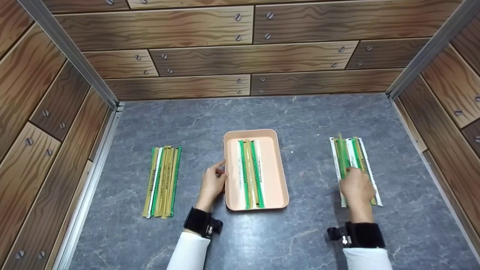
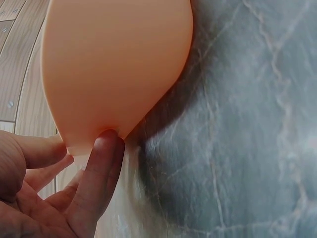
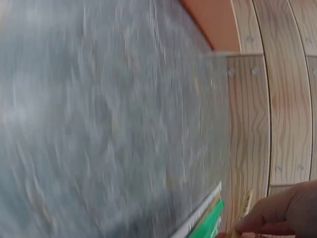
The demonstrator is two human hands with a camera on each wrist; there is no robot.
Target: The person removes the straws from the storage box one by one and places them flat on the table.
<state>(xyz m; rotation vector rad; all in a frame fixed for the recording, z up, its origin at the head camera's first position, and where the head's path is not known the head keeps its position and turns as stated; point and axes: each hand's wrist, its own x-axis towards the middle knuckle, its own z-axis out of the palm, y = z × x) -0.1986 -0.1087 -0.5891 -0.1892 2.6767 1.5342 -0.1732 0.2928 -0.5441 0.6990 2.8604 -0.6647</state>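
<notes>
- The shallow peach-coloured rectangular plastic tray (image 1: 275, 165) sits in the middle of the grey marble-patterned tabletop (image 1: 300, 112), its long sides running away from you.
- Inside the tray lies a small row of long flat sticks in paper sleeves (image 1: 250, 174), green, white and olive, side by side and parallel to the long walls; they fill the middle of the floor, with bare peach floor showing either side.
- Your left hand (image 1: 212, 183) rests against the tray's left wall, near its middle. In the left wrist view the thumb and a fingertip (image 2: 106, 148) press on the tray's rim (image 2: 119, 69), the fingers only lightly bent rather than wrapped round it.
- Your right hand (image 1: 358, 189) lies on the near half of the right-hand pile of green, white and olive sleeved sticks (image 1: 350, 153), well to the right of the tray. In the right wrist view the fingertips (image 3: 267, 220) pinch the end of one olive stick at the top of the pile (image 3: 205, 220); the picture is blurred, so you cannot tell how firm the grip is.
- A second pile of the same kind of sticks, mostly olive and green (image 1: 163, 180), lies flat on the tabletop well to the left of the tray, beyond your left hand.
- Wood-plank patterned walls (image 1: 210, 56) enclose the tabletop on three sides.
</notes>
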